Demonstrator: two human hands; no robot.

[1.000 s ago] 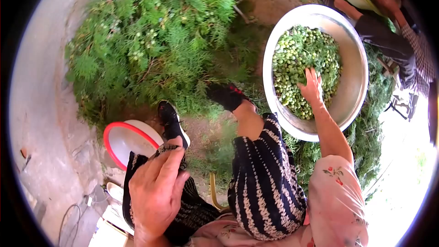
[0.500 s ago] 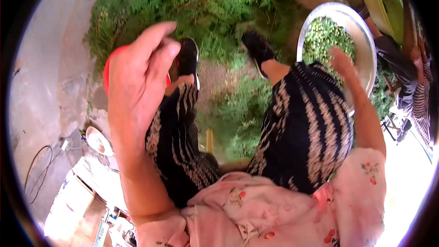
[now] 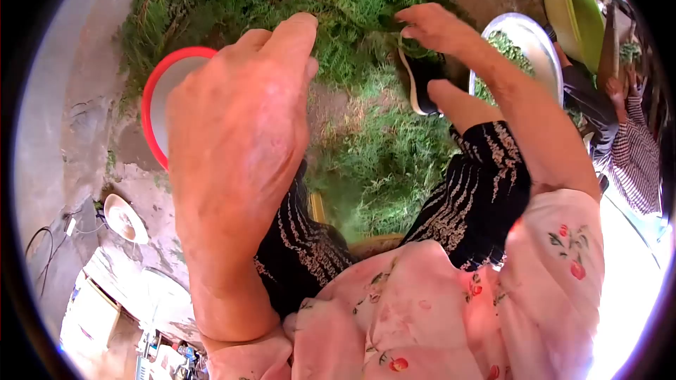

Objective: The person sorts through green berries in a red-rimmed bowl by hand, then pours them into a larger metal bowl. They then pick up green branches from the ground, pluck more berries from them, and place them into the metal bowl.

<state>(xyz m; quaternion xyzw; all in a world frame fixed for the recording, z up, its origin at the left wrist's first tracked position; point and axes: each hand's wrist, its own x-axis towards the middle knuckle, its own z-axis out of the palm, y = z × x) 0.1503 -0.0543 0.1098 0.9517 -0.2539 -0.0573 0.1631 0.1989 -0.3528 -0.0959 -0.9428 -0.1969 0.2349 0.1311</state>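
Note:
My left hand (image 3: 243, 102) is raised close to the camera, its back towards me and its fingers curled. The fingertips are hidden, and I cannot make out what they hold. My right hand (image 3: 436, 28) is stretched out over the pile of green conifer-like branches (image 3: 338, 0), above my right shoe (image 3: 419, 74). Its thumb and forefinger are apart, with nothing visible between them. A metal basin (image 3: 546, 49) with small green cones or berries (image 3: 508, 49) stands to the right, partly behind my right forearm.
A red-rimmed round container (image 3: 156, 77) is partly hidden behind my left hand. Loose green sprigs (image 3: 380, 169) lie between my legs. At the right are a yellow-green tub (image 3: 584, 24) and another person (image 3: 634, 155). A pale dish-like object (image 3: 125, 218) and cables (image 3: 49, 253) lie at the left.
My right hand has moved left, from the basin to the branches. My left hand has come nearer the camera and turned its back to it. My legs have shifted.

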